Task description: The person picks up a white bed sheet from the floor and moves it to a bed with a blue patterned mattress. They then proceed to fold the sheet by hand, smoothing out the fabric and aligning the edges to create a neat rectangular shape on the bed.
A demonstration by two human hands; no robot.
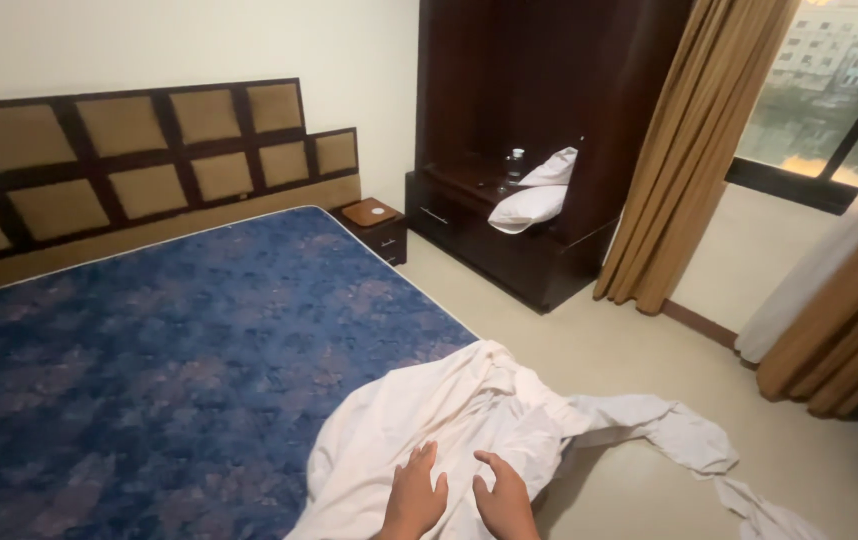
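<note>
**Both hands on sheet at bed corner**

Head view: left hand [415, 497] and right hand [505, 497] lie flat on the white sheet [429, 420], fingers spread, gripping nothing. Looks like the gather stage; a grip needs the fingers closing on a fold. Sheet is crumpled, bunched on the blue mattress [179, 350] corner, 1 end trailing onto the floor [649, 350].

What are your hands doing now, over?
Left hand and right hand open, flat on white sheet. Sheet bunched at corner of bare blue mattress, trailing onto floor. Nothing in the way.
</note>
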